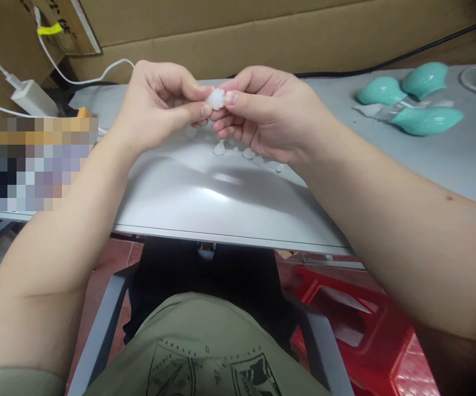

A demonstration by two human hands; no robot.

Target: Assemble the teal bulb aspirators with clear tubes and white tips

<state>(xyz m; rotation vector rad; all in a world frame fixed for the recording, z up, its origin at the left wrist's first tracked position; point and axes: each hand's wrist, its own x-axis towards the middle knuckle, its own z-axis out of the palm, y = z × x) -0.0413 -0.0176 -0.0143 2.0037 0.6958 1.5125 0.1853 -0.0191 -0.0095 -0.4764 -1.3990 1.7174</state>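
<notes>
We pinch 1 small white see-through rubbery piece (216, 99) between both hands, up above the grey table (204, 192). Our left hand (161, 104) has its thumb and fingers closed tight on it, and our right hand (262, 113) grips its other side the same way. It looks very light, soft and bendy, maybe a bit slippery, so its edges seem best to hold. More tiny pieces (233, 149) lie on the table just below. 3 teal rubber bulbs (411, 99) sit far right. We cannot read the writing on our shirt (204, 352).

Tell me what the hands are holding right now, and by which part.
Both hands, left hand and right hand, pinch one small translucent white piece between thumbs and fingertips, at its opposite sides.
</notes>
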